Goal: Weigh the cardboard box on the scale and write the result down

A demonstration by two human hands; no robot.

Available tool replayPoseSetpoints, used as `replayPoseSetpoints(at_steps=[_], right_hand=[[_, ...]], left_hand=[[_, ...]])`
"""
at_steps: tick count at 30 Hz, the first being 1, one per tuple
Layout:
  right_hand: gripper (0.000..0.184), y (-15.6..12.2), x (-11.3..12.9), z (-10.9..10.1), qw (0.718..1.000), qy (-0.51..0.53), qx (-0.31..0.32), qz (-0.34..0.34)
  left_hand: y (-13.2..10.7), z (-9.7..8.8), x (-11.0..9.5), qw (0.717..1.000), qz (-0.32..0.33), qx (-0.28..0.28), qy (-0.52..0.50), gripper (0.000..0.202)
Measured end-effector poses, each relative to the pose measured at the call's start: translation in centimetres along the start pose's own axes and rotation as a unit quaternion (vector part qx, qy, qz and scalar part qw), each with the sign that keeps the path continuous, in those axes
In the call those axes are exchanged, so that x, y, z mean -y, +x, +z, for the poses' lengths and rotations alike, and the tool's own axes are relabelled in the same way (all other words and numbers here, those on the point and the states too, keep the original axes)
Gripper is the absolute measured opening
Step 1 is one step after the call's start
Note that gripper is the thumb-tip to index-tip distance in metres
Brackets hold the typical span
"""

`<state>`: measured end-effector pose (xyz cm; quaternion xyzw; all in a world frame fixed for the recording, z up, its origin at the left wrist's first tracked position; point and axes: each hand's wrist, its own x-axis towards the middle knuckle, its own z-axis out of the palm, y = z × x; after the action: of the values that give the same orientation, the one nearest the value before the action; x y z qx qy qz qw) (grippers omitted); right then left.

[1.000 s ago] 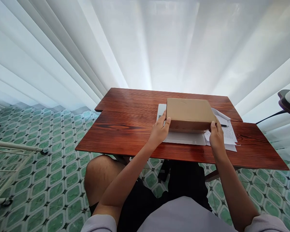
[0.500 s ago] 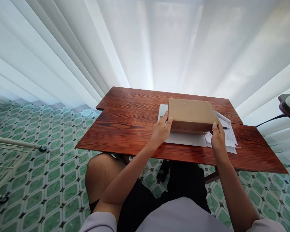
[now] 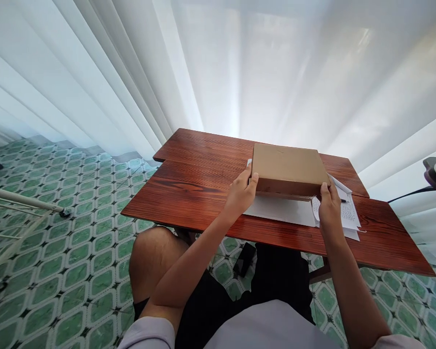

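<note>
Between my two hands is a closed brown cardboard box, raised a little over the table. My left hand grips its left side, thumb at the front corner. At the front right corner, my right hand holds it with the thumb on the edge. Beneath the box lies an open white folder or notebook, mostly covered by it. To the right, handwritten sheets show, with a dark pen on them. What else lies under the box is hidden.
The reddish-brown wooden table stands before my knees, with white curtains behind it. A white metal rack on wheels is on the tiled floor at left. A dark-edged stand with a white object is at far right.
The box appears slightly higher above the folder, still in both hands. My view has shifted and tilted a little, so the table sits differently in the picture.
</note>
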<state>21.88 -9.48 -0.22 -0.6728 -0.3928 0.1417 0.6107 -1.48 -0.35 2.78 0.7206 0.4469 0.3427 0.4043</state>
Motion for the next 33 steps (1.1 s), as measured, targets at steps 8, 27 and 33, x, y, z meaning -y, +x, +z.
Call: replayPoseSetpoints(at_steps=[8,27,33], right_hand=[[0.054,0.6,1.8,2.6,0.999,0.007,0.007,-0.032],[0.055,-2.0,5.8,11.1,0.989,0.082,0.120,-0.010],[0.053,-2.6,6.2,13.8,0.987,0.094,0.131,0.009]], left_hand=[[-0.5,-2.7,-0.4,0.997,0.000,-0.061,0.036,0.059],[-1.3,-11.6,0.0,0.969,-0.019,-0.186,0.162,0.054],[-1.7,-13.7,0.6,0.954,-0.021,-0.233,0.185,0.051]])
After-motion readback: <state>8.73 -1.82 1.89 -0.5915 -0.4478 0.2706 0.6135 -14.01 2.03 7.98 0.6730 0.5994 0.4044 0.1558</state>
